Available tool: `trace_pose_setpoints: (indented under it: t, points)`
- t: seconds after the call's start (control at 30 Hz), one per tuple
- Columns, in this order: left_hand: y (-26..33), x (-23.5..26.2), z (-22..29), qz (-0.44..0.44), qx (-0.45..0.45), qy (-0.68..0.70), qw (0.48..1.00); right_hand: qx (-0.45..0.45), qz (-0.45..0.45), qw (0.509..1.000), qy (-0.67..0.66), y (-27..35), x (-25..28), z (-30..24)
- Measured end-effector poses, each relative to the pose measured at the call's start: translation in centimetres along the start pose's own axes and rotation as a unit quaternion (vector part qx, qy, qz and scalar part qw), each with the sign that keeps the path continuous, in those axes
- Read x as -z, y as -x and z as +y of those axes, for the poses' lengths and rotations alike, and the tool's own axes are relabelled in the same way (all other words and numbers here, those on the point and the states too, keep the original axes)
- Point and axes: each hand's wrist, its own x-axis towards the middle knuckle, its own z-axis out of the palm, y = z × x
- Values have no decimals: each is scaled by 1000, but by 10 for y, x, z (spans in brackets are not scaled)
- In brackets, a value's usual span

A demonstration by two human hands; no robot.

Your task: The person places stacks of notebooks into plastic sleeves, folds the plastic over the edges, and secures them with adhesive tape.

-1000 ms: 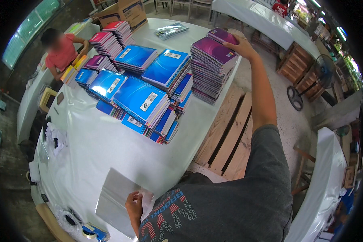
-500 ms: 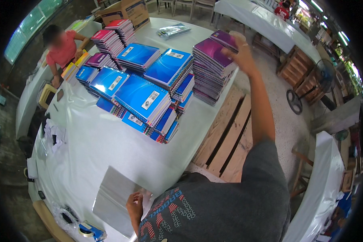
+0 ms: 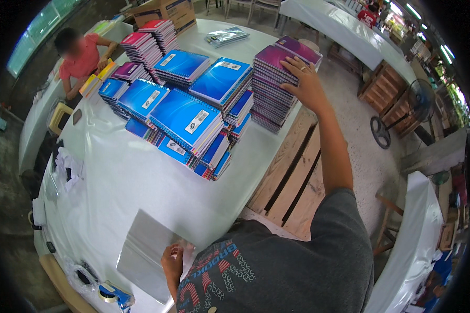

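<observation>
My right hand (image 3: pixel 307 84) reaches to a tall stack of purple spiral notebooks (image 3: pixel 274 58) at the table's right edge. Its fingertips rest on the top cover and its thumb lies lower, against the stack's spiral side; the fingers are apart. Down at the near edge, my left hand (image 3: pixel 173 260) has its fingers curled together at the edge of a clear plastic sleeve (image 3: pixel 189 247). Beside that hand a pile of clear plastic sleeves (image 3: pixel 146 255) lies flat on the table. Several stacks of blue spiral notebooks (image 3: pixel 186 117) stand left of the purple ones.
Red notebooks (image 3: pixel 141 50), a cardboard box (image 3: pixel 169 14) and a plastic-wrapped packet (image 3: pixel 227 36) are on the white-covered table (image 3: pixel 102 182). A tape roll (image 3: pixel 108 293) lies near left. Across the table sits a person in pink (image 3: pixel 83 61). A wooden pallet (image 3: pixel 290 180) and a fan (image 3: pixel 421 99) stand right.
My right hand has come down and toward me from above the purple stack onto its near side. My left hand has stayed at the plastic sleeves.
</observation>
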Motion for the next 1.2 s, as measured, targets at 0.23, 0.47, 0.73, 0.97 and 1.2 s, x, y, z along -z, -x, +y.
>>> trace_pose_setpoints:
  t: [0.23, 0.47, 0.73, 0.97, 1.2]
  points:
    - [-9, 13, 27, 26, 7, -27, 999, 80, 203, 959, -182, 9, 25, -100]
    - [-43, 30, 102, 77, -155, 27, 984, 58, 52, 935, -347, 40, -2, -191]
    - [-10, 87, 227, -80, -498, 209, 838, -508, -108, 449, -727, 62, -27, -233]
    - [58, 134, 256, -25, -651, 311, 692, -474, -82, 466, -743, 46, -29, -238]
    - [45, 155, 167, 18, -680, 467, 565, -491, -10, 471, -732, 38, -40, -240]
